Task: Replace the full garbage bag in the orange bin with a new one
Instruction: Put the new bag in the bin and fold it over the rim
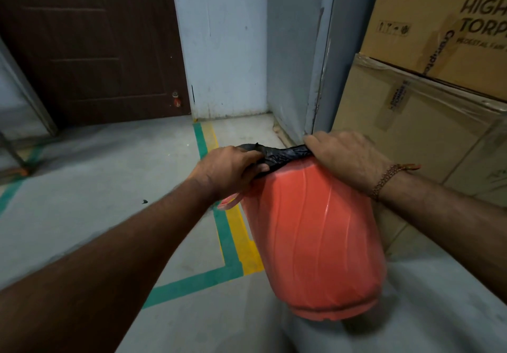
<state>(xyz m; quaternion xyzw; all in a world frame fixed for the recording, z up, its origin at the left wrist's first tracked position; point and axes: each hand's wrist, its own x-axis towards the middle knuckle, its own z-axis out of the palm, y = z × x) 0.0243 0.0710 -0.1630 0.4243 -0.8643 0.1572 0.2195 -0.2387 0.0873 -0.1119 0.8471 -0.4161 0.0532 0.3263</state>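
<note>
Hands meet at the top of the orange bin (318, 232), which fills the lower middle of my view and leans with its mouth toward twelve o'clock, its base nearest me at about five o'clock. My left hand (227, 170) comes in from eight o'clock and its grip is curled round a bunched fold of the black garbage bag (277, 153) at the bin's rim, thumb and fingers pinching the plastic. My right hand (345, 158) reaches in from three o'clock and lies over the far side of the rim, fingers curled down onto the other end of the same black gather, so that grip also holds the bag. A beaded bracelet (389, 178) circles the right wrist. Only a short twisted strip of bag shows between the two hands; the rest of it is hidden, so I cannot tell how full it is. One orange handle (230, 201) juts out under my left wrist. On the grey floor (96, 188) beneath, green and yellow tape lines (233, 232) run from twelve o'clock down and turn a corner toward eight o'clock. A dark brown door (90, 45) stands at ten o'clock, a pale wall (225, 45) at twelve, and stacked cardboard boxes (428, 72) rise at two o'clock, just beside the bin.
</note>
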